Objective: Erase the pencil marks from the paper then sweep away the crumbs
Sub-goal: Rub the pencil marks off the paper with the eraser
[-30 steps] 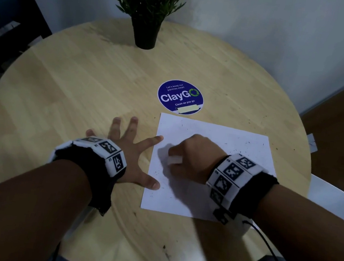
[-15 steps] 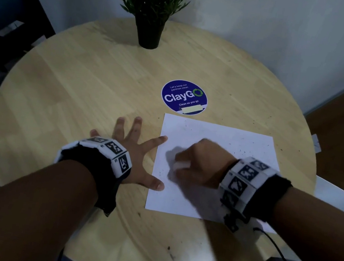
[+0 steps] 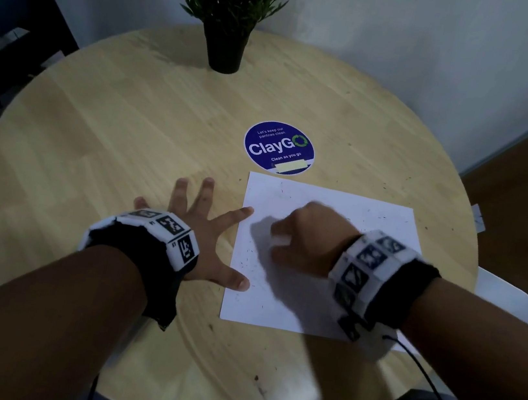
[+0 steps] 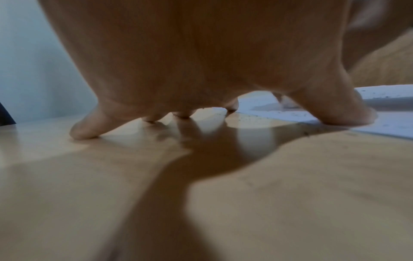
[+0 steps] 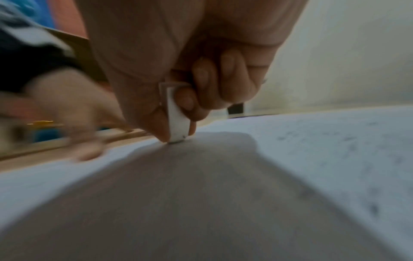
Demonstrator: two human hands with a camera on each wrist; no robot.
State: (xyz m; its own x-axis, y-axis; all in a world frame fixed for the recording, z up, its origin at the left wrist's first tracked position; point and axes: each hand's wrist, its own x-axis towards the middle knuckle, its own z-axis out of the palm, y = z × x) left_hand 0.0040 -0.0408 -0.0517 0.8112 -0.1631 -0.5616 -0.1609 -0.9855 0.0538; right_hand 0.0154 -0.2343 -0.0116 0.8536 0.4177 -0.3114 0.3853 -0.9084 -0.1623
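Head view shows my left hand [image 3: 202, 242] spread flat with the fingers straight and fanned, holding nothing; its forefinger and thumb tips press on the near-left edge of the paper [image 3: 355, 212], while the other fingertips rest on the round wooden table [image 3: 113, 131] to the left of the sheet. My right hand [image 3: 313, 240] is over the left half of the paper, curled into a loose fist around a small white eraser [image 3: 280, 241], which peeks out between thumb and fingers. From the right wrist, the eraser [image 5: 177, 114] stands nearly upright, pinched between my thumb on one side and the curled fingers [image 5: 185, 100] on the other, its lower end touching the paper [image 5: 324, 150] right at the edge of my hand's shadow. From the left wrist, my palm is arched with the fingertips [image 4: 85, 130] planted on the wood and the thumb down on the paper's edge. Dark eraser crumbs [image 3: 249, 260] lie scattered on the sheet between my two hands, more speck the far right part of it, and a few sit on the table nearby. Beyond my hands, just past the paper's far edge, is a round blue sticker [image 3: 279, 147], and farther off a potted plant [image 3: 230, 8] stands near the wall.
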